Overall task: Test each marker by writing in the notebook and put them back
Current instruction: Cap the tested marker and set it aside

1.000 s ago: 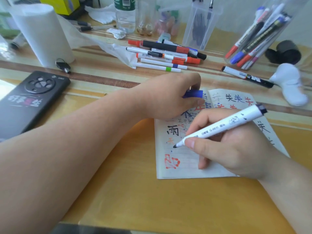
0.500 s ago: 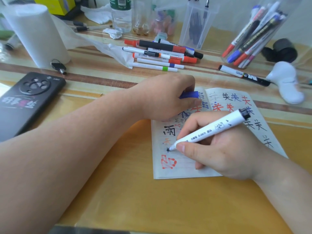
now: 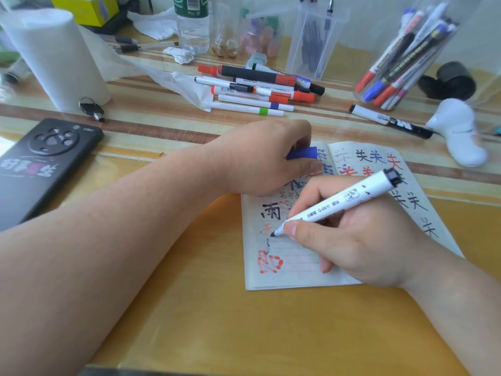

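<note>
Marker (image 3: 333, 206) pinched in my right hand (image 3: 360, 240), tip on left page of notebook (image 3: 284, 275), left hand (image 3: 257, 158) gripping blue cap (image 3: 302, 153) at far edge; wet ink may smear if my palm drags.

The view is filled by a tabletop (image 3: 206, 329) of orange-yellow, covered by a glossy clear sheet. Across its far part, stripes (image 3: 151, 131) of brown, cream and yellow are seen running from left to right. Behind the far edge, a pale wall (image 3: 360, 20) is seen. Everything is lit brightly and evenly; a white glare (image 3: 5, 142) is reflected at the left edge, and only soft shadows are cast.
</note>
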{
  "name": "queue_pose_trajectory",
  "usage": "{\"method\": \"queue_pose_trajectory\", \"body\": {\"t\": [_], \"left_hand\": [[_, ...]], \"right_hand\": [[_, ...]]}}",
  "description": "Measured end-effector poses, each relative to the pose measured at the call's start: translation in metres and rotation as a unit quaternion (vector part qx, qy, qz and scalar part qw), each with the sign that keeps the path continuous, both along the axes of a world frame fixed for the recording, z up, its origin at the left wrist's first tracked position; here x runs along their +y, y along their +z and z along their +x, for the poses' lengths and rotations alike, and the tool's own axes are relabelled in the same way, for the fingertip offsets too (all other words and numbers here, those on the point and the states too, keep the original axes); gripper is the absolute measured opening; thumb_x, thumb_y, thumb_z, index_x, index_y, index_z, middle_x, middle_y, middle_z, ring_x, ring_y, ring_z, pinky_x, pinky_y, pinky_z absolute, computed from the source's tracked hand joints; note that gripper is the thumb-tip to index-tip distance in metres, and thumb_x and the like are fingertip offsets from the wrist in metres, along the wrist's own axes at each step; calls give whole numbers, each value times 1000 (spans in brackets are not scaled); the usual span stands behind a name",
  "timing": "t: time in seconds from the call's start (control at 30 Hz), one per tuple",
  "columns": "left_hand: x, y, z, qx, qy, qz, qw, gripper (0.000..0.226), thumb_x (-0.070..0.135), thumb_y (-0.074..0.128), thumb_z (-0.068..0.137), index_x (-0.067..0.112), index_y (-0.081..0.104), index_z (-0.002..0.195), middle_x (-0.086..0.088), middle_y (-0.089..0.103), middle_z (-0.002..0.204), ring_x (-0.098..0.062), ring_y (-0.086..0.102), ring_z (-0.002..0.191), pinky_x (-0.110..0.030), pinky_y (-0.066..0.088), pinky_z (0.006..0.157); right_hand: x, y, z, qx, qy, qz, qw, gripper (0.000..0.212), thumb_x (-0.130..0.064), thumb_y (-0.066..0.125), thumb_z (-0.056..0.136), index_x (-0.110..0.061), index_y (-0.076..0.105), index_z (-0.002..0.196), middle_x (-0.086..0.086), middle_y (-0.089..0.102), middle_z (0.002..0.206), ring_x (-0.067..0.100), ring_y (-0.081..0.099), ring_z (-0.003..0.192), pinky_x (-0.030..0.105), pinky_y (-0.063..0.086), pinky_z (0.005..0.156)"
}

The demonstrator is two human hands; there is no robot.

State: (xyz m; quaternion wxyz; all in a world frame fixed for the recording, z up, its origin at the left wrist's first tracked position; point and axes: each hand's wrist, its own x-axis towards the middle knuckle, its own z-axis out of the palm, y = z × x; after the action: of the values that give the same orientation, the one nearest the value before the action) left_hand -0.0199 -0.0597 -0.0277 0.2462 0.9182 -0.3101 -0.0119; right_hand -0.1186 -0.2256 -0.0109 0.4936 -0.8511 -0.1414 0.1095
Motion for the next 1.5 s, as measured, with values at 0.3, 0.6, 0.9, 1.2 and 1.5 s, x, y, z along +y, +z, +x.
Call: {"method": "queue_pose_trajectory", "body": {"t": [0.3, 0.6, 0.9, 1.2, 1.5], "left_hand": [[0, 1, -2, -3, 5, 1, 1000, 30, 51, 58, 96, 22, 55, 103, 9, 59, 91, -18, 54, 82, -41, 50, 78], [0, 1, -3, -3, 9, 6, 1000, 30, 52, 57, 96, 23, 55, 104, 8, 59, 92, -18, 55, 85, -40, 50, 79], [0, 1, -2, -1, 6, 2, 1000, 28, 51, 59, 95, 24, 56, 104, 9, 59, 93, -16, 52, 80, -36, 48, 76], [0, 0, -2, -1, 8, 7, 1000, 29, 52, 58, 95, 25, 57, 104, 9, 59, 93, -15, 53, 82, -36, 47, 76], [0, 2, -2, 2, 6, 14, 1000, 24, 52, 57, 96, 28, 54, 101, 10, 59, 92, -12, 53, 80, -32, 43, 71]], "right_hand": [[4, 4, -1, 15, 7, -4, 1000, 18, -18, 81, 77, -9, 66, 71, 9, 57, 48, 21, 57, 38, 22, 42, 40], [0, -1, 3, 13, -7, 14, 1000, 19, -11, 78, 78, -6, 61, 69, 6, 51, 44, 18, 47, 37, 25, 34, 39], [1, 1, 2, 14, 30, 7, 999, 13, -20, 73, 73, -11, 65, 71, 6, 54, 47, 16, 48, 39, 24, 38, 38], [1, 1, 2, 9, 11, -7, 1000, 16, -19, 72, 71, -7, 61, 69, -3, 50, 41, 15, 47, 37, 25, 36, 37], [2, 0, 0, 7, 41, -7, 999, 14, -21, 74, 71, -12, 64, 67, 15, 57, 54, 13, 47, 42, 30, 35, 40]]}}
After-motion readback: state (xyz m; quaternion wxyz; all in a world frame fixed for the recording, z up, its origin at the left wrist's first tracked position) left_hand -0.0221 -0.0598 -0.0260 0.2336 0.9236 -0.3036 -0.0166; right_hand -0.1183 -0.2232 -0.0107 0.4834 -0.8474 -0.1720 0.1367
